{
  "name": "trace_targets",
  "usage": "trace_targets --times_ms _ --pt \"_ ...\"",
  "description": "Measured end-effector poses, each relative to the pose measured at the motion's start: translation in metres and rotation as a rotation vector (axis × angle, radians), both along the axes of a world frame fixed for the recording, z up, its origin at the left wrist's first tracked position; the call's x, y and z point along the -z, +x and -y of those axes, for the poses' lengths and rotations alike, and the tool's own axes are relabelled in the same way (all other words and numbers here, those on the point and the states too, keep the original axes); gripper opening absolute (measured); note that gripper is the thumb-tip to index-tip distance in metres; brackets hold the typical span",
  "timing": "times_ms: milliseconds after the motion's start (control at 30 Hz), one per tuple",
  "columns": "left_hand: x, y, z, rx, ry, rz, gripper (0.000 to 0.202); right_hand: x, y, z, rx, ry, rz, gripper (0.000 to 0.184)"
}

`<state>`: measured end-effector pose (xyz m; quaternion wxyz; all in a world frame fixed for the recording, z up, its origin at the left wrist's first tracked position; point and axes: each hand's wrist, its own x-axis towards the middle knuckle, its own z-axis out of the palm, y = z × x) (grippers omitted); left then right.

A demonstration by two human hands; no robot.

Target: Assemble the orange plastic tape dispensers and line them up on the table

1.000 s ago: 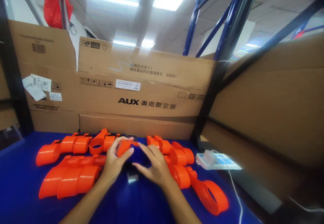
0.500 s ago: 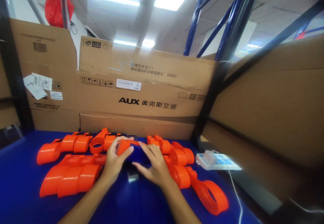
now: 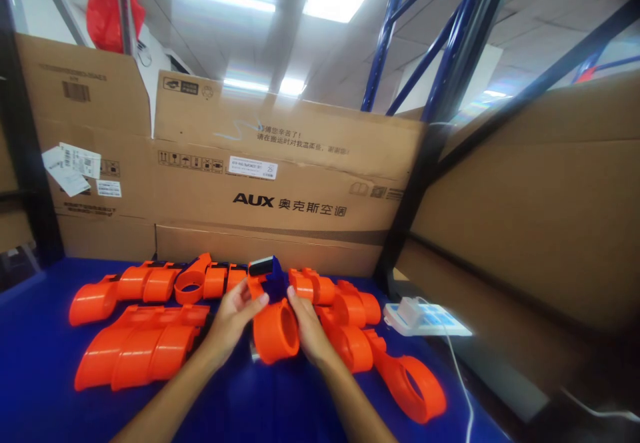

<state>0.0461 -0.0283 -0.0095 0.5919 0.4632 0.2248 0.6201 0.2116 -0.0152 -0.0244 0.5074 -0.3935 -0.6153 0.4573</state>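
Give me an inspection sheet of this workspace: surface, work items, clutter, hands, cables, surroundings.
Surface: blue tabletop.
Work items: orange-and-blue piece, ring facing the camera; similar orange parts lie in rows, some at left, some at right.
Clutter: white power strip with a plug-in adapter, right of the parts.
Hands: left hand and right hand hold the orange-and-blue piece between them.
Cables: white cable trails from the adapter area over the right side.
Surroundings: AUX-printed cardboard behind; blue rack post beyond.
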Motion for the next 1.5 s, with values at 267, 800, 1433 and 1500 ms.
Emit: trace_targets --times_ms 267,800,1433,1500 --pt "0.012 -0.007 -0.020 -0.348 -0.151 0.108 0.043 -0.018 0.006 0.017 0.049 0.572 0.267 0.063" --pt "0.012 -0.014 -0.022 -0.217 -0.269 0.076 0.055 0.005 0.007 -0.014 0.488 0.335 0.224 0.035" --pt "0.010 -0.012 -0.014 -0.217 -0.149 0.054 0.050 0.022 0.006 -0.033 0.665 0.460 0.698 0.049" --pt "0.008 -0.012 -0.013 -0.216 -0.131 0.052 0.049 0.018 0.012 -0.033 0.661 0.517 0.658 0.049"
